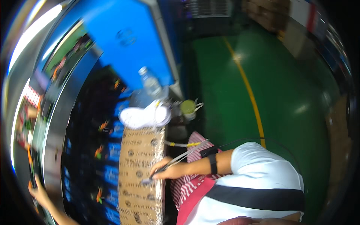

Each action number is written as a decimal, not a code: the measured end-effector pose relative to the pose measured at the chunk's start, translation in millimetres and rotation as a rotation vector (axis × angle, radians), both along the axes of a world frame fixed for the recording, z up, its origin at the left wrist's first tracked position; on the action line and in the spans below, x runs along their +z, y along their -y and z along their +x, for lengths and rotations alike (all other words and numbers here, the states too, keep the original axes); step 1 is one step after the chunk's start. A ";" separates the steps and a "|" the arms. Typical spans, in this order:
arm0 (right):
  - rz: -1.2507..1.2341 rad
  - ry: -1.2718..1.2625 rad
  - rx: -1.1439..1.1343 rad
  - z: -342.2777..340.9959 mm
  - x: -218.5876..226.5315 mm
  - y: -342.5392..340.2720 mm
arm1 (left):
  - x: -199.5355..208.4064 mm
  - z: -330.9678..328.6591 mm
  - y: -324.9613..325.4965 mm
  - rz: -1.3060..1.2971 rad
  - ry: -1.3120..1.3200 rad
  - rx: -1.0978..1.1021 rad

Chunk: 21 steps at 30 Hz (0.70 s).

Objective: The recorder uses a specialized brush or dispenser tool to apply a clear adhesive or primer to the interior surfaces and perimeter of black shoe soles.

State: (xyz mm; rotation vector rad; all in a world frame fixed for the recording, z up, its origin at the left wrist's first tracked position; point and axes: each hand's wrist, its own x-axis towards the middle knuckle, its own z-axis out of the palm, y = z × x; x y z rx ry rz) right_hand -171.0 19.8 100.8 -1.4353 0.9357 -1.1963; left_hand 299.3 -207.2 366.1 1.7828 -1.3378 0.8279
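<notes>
At the far left, my left hand [39,193] reaches toward the machine with its finger and thumb apart. It is beside a black-and-orange piece [31,163], and blur hides whether they touch. My right hand [170,168] is closed around a slim tool with a dark handle and long thin metal prongs [189,151], which look like tweezers and point up to the right. A small grey tip [146,180] shows below these fingers. This hand is over a cardboard surface [135,159] wrapped in clear film.
Beyond the cardboard lie a white shoe-shaped form [140,117], a clear bottle [150,82] and a green-topped container [188,108]. A blue machine panel [127,37] rises behind. Blue holders [112,174] with black-and-orange pieces line the left. Green floor [225,97] has a yellow line [249,92].
</notes>
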 end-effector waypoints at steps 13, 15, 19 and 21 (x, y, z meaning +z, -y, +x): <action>0.305 0.129 -0.072 1.9 -8.0 -4.4 | -5.2 15.3 -45.4 -0.164 -0.233 0.535; 0.306 0.129 -0.075 4.5 -8.9 -1.3 | 0.4 35.6 -65.1 -0.119 -0.309 0.646; 0.309 0.074 -0.088 5.0 -6.8 3.1 | 9.6 61.5 -96.6 -0.067 -0.407 0.781; 0.299 0.081 -0.075 8.1 -8.4 4.6 | 15.7 79.4 -111.9 -0.031 -0.489 0.804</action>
